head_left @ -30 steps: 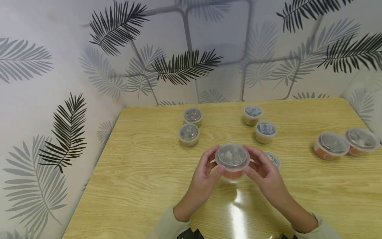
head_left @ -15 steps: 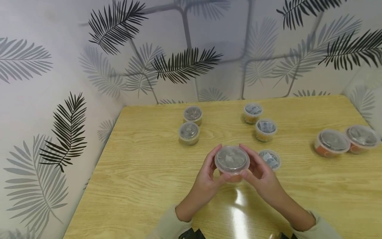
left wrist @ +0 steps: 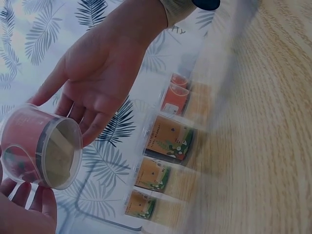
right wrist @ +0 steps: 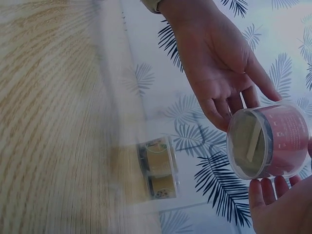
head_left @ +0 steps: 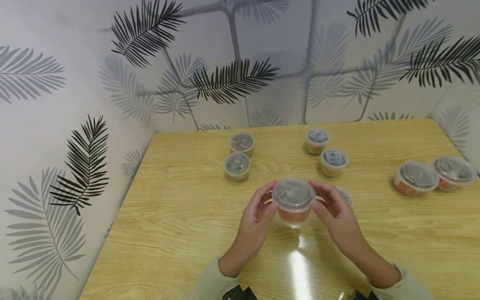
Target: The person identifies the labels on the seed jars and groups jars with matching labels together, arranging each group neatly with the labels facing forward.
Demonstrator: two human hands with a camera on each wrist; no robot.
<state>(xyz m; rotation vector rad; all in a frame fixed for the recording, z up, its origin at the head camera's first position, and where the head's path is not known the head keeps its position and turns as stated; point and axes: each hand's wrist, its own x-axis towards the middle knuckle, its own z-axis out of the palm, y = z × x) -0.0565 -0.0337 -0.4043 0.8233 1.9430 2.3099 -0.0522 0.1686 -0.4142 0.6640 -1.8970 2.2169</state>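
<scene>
My left hand (head_left: 255, 221) and right hand (head_left: 339, 223) hold a round plastic tub (head_left: 293, 200) between them. The tub has a clear lid and a red-orange band, and hangs above the table. Fingers wrap its sides, with the thumbs at the near side. In the left wrist view the right hand (left wrist: 105, 73) spans the tub (left wrist: 61, 153) from above; the left hand (left wrist: 22, 209) shows at the corner. Through the clear base something pale and flat is visible. Behind the right hand, a small tub (head_left: 345, 196) is partly hidden.
Two greyish-lidded tubs (head_left: 237, 166) stand back left on the wooden table (head_left: 180, 233). Two small yellow-orange tubs (head_left: 333, 161) are at back centre-right. Two larger orange tubs (head_left: 416, 179) stand far right, side by side. A leaf-patterned wall (head_left: 270, 100) closes off the back.
The tub dipped slightly with its lid turned to me, then came up again, showing more of its red-orange side. The thumbs moved outward, and the right hand covers more of the small tub.
</scene>
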